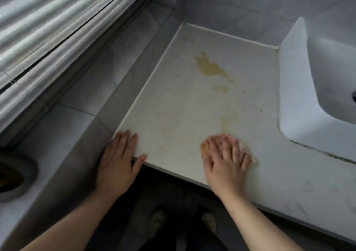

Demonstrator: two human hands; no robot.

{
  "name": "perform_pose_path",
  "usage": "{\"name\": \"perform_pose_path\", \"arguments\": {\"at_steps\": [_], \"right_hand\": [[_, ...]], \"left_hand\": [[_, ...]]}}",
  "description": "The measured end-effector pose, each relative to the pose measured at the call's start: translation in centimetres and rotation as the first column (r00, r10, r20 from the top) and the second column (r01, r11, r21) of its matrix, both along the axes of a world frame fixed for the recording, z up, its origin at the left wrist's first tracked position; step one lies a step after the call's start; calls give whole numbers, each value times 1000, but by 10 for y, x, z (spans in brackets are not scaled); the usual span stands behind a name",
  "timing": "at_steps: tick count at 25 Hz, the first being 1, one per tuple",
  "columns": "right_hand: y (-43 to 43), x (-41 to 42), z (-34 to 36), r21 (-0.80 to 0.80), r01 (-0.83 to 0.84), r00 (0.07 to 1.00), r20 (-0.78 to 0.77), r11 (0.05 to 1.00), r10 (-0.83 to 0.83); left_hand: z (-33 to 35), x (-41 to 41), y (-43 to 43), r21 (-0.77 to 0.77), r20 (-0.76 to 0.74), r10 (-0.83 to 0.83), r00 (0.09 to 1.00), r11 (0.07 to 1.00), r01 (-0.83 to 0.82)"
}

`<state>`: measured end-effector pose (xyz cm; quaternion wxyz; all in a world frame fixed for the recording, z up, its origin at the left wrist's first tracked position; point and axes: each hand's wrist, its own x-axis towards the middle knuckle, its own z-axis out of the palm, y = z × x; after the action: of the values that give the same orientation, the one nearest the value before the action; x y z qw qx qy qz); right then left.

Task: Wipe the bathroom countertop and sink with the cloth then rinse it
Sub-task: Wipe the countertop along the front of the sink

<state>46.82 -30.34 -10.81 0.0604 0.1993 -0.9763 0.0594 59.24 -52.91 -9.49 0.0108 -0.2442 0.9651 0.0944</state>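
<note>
The cloth (203, 148) was pressed flat beneath the right hand (227, 160), fingers spread, near the countertop's (173, 100) front edge. The yellowish stain (211, 68) lay straight ahead (toward the back wall). The left hand (117, 160) was rested open on the corner.

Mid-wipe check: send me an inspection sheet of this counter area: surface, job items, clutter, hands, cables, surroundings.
Surface: white countertop, yellow-brown stain toward the back, fainter smears nearer the front.
Job's things: cloth flat under the right hand; sink at right.
Clutter: nothing seen.
Hands: right hand presses the cloth, fingers spread; left hand rests flat on the counter's near-left corner.
Cables: nothing seen.
Surroundings: blinds and tiled ledge at left; grey bowl at far left.
</note>
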Motion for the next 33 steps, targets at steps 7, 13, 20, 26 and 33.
{"name": "perform_pose_path", "arguments": {"at_steps": [7, 13, 20, 26, 33], "right_hand": [[-136, 19, 11, -98, -394, 909, 104, 914, 403], [-128, -10, 14, -65, -481, 859, 167, 874, 485], [24, -64, 11, 115, -87, 988, 138, 990, 71], [35, -39, 5, 60, -172, 981, 97, 983, 166], [45, -167, 13, -16, 202, 952, 238, 979, -192]], "left_hand": [[2, -3, -5, 153, -149, 76, 986, 987, -53], [3, -18, -1, 119, -100, 120, 988, 987, -108], [11, -79, 25, 18, 31, -18, 999, 1000, 18], [2, -102, 40, -40, 102, 42, 994, 998, -38], [5, -103, 44, -46, 107, 65, 992, 997, -60]]}}
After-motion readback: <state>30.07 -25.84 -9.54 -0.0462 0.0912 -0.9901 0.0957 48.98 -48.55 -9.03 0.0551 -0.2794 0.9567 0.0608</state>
